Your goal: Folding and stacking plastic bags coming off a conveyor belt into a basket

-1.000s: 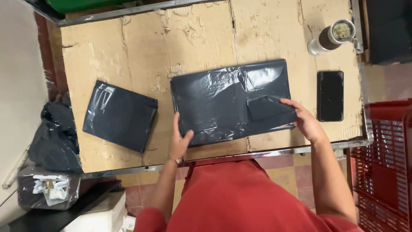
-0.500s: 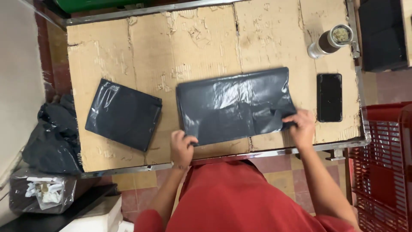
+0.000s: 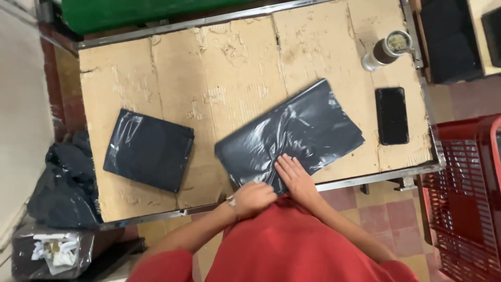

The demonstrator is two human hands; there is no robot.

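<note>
Desk point(image 3: 156, 68): a cardboard-covered top in a metal frame, seen from above; all positions below are given relative to it.

Large bag point(image 3: 289, 138): a flat sheet of glossy black plastic lying right of the desk's centre, its long axis running aslant from the near edge up toward the far right corner. Its near corner lies directly under both hands, so neither arm has to reach.

Folded bag point(image 3: 148, 150): a smaller black plastic square on the desk's left half, well apart from the large bag and untouched.

Red crate point(image 3: 464, 203): off the desk's right edge, on the floor.

Right hand point(image 3: 295, 175): palm down, fingers spread flat and open on the large bag's near portion; the grip closes on nothing, it only presses.

Left hand point(image 3: 253, 198): at the desk's near edge, fingers curled inward at the large bag's near corner, just beside the right hand; whether plastic is pinched in this grip cannot be told.

Phone point(image 3: 392, 115): dark, flat, near the desk's right edge.

Cup point(image 3: 386, 49): a cylinder at the far right corner.
</note>
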